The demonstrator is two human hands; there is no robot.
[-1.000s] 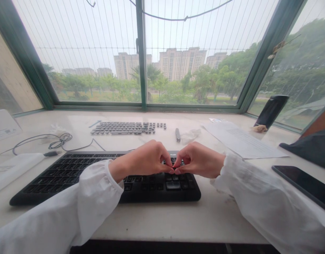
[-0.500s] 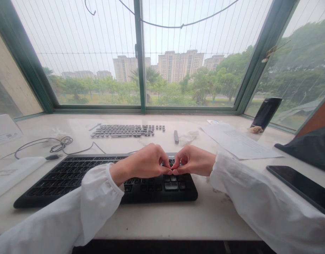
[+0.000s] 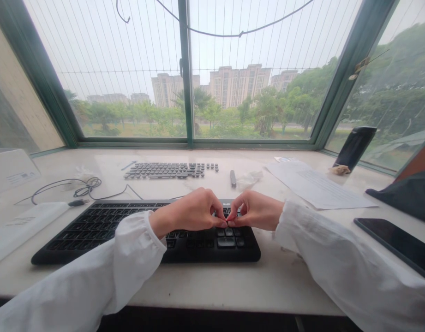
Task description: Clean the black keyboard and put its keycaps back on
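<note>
A black keyboard (image 3: 77, 230) lies on the pale sill, with most of its left part showing bare key sockets and a few keycaps fitted at its right end. Over that right end, my left hand (image 3: 191, 210) and my right hand (image 3: 255, 211) meet with thumbs and index fingers pinched together, fingertips touching. Something small and reddish shows between the fingertips, too small to make out. Behind the keyboard, loose dark keycaps (image 3: 164, 170) are laid out in rows.
A small dark stick (image 3: 233, 178) and clear plastic lie behind my hands. Printed paper (image 3: 307, 184), a phone (image 3: 395, 244) and a dark upright object (image 3: 354, 148) are at the right. A cable (image 3: 91, 182) and a white box (image 3: 25, 230) are at the left.
The whole view has shifted slightly, so things on the sill appear a little further right. Both hands keep their pinch over the keyboard's right end.
</note>
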